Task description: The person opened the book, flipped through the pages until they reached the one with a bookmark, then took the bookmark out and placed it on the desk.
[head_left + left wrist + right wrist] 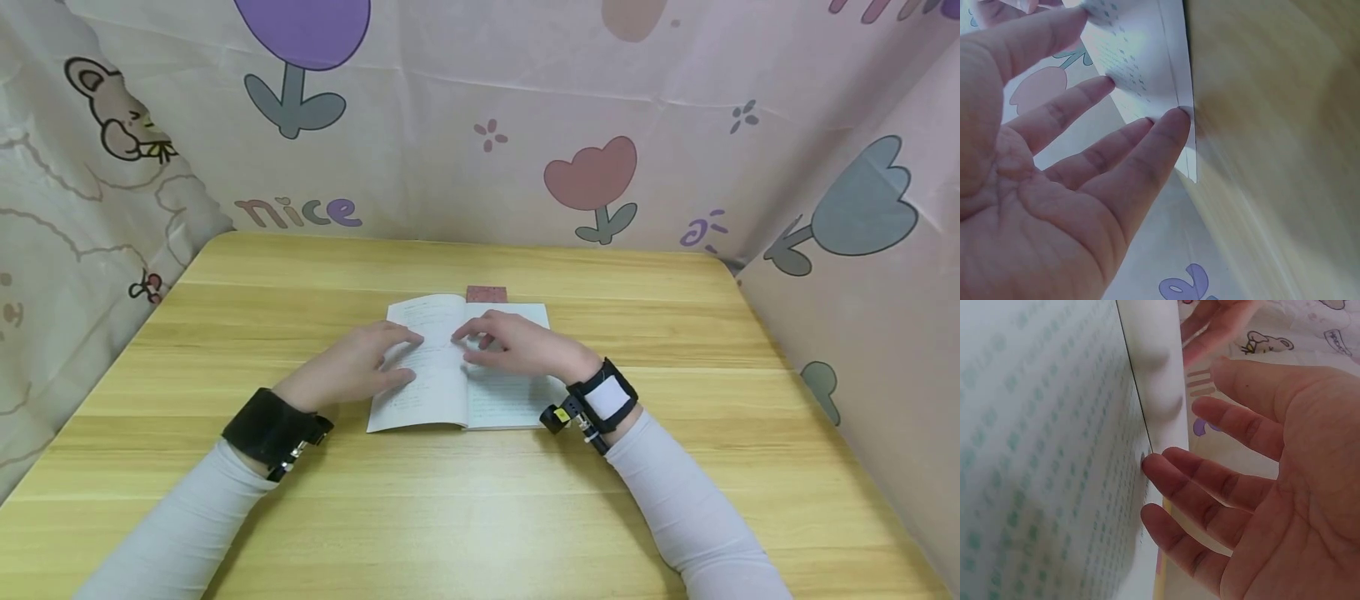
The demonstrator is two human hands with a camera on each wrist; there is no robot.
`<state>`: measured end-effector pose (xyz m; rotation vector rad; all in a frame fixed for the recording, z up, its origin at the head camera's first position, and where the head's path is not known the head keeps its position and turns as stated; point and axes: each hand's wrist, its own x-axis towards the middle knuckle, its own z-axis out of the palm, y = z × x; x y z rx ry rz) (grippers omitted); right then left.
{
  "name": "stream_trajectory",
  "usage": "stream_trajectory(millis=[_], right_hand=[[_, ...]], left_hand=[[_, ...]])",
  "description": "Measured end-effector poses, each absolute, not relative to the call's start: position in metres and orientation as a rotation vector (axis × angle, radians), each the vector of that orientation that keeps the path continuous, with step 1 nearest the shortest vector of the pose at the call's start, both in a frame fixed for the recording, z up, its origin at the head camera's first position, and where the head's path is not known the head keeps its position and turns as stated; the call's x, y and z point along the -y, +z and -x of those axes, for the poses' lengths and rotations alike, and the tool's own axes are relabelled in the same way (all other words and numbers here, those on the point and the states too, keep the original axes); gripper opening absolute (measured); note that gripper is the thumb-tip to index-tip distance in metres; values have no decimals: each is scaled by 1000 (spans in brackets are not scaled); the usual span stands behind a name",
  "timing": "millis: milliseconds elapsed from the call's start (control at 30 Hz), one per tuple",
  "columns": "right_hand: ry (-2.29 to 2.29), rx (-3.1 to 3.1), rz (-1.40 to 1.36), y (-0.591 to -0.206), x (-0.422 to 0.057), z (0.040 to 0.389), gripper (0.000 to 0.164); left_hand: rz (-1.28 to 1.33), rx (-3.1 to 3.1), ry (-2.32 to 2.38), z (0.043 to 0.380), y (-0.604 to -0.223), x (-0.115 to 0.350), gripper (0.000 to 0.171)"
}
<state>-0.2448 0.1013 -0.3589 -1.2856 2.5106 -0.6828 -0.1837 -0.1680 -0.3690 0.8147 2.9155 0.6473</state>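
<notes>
An open notebook (498,408) lies on the table, its pages covered with rows of writing. My left hand (352,362) rests on the left page with fingers spread; in the left wrist view its fingertips touch the paper (1147,50). Over the right page, near the middle fold, is my right hand (521,343), its fingers loosely bent and apart. The right wrist view shows its fingertips close to the fold beside the written page (1041,456), with nothing gripped between them.
A small reddish-brown speckled piece (487,293) sticks out past the notebook's top edge. The wooden table (480,517) extends around the notebook. Printed cloth (450,167) hangs behind the table and along both sides. Each wrist wears a black strap with a camera.
</notes>
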Motion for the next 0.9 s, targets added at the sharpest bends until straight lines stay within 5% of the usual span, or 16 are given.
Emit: stream_trajectory(millis=[900], right_hand=[[-479, -2802, 741, -355, -152, 278, 55]], left_hand=[[-808, -2912, 634, 183, -369, 166, 53]])
